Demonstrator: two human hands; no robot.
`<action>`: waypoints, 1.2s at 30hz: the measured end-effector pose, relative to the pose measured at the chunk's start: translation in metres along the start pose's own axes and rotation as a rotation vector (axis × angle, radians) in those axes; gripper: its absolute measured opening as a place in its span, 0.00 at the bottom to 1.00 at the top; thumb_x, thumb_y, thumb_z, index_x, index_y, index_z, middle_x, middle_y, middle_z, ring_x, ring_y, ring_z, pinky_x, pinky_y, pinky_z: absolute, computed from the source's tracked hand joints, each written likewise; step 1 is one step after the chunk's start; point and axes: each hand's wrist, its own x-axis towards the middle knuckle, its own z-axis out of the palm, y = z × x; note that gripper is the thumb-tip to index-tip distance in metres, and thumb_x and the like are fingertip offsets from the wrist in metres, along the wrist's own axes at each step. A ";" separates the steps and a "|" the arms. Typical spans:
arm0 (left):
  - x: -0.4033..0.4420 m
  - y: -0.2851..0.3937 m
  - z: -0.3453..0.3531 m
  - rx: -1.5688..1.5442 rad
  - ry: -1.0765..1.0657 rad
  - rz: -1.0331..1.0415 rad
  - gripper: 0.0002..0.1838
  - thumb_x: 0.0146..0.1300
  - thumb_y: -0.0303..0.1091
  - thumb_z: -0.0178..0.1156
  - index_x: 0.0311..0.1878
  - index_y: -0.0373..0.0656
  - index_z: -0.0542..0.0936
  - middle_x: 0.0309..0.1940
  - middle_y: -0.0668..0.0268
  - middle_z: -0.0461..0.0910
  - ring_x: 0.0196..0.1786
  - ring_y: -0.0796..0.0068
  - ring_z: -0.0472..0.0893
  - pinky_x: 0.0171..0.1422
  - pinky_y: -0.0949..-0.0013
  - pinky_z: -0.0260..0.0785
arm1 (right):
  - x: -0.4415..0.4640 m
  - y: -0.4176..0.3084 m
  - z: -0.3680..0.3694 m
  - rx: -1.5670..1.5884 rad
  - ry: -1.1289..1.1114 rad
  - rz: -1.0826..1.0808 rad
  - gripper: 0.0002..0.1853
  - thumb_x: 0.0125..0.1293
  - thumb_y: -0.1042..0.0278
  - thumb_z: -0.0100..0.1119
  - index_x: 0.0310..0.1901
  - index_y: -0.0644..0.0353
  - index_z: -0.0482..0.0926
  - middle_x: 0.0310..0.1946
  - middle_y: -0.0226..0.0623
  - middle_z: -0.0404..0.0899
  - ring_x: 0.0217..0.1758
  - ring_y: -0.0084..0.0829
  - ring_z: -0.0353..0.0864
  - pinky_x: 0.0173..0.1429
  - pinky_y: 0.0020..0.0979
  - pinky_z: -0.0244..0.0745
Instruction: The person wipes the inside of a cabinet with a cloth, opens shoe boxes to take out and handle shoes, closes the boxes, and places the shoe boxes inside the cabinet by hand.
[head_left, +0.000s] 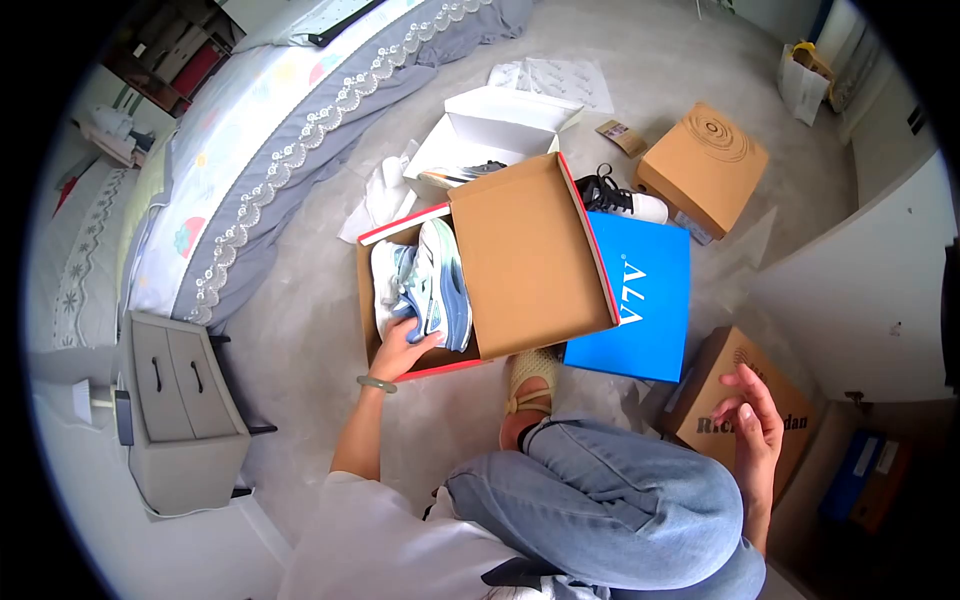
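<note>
A pair of white and blue sneakers (pixel 436 285) lies in the left part of an open shoebox (pixel 535 260) with red edges and a brown cardboard inside. My left hand (pixel 402 350), a bangle on its wrist, reaches into the box with its fingers closed on the near end of the sneakers. My right hand (pixel 752 420) is raised at the right, above a brown box (pixel 710 390) with printed letters. Its fingers are apart and slightly bent, holding nothing. A blue box (pixel 655 290) lies just right of the open shoebox.
Behind the shoebox stands an open white box (pixel 490 130) with a shoe in it. A black and white shoe (pixel 625 200) and a brown box (pixel 705 165) are at the back right. A grey nightstand (pixel 185 400) stands left, by the bed (pixel 260 170).
</note>
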 end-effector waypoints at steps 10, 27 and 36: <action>0.016 0.038 -0.017 0.263 -0.534 -0.457 0.38 0.54 0.63 0.72 0.38 0.28 0.80 0.28 0.59 0.81 0.31 0.69 0.77 0.39 0.59 0.70 | -0.004 -0.006 -0.004 0.026 0.018 -0.002 0.22 0.73 0.67 0.52 0.65 0.66 0.73 0.52 0.41 0.81 0.38 0.25 0.80 0.45 0.28 0.75; 0.049 0.061 -0.022 0.241 -0.129 -0.321 0.35 0.62 0.62 0.63 0.51 0.34 0.82 0.38 0.46 0.84 0.46 0.50 0.84 0.53 0.52 0.72 | -0.001 -0.002 -0.001 0.023 0.021 0.077 0.19 0.73 0.65 0.55 0.61 0.64 0.76 0.45 0.35 0.80 0.37 0.23 0.78 0.45 0.27 0.73; 0.045 0.015 -0.009 0.479 0.147 -0.135 0.14 0.70 0.39 0.54 0.45 0.40 0.84 0.52 0.52 0.80 0.58 0.49 0.72 0.64 0.53 0.63 | -0.005 -0.005 -0.007 0.033 0.033 0.051 0.18 0.74 0.68 0.53 0.61 0.66 0.76 0.44 0.36 0.81 0.37 0.24 0.79 0.45 0.28 0.75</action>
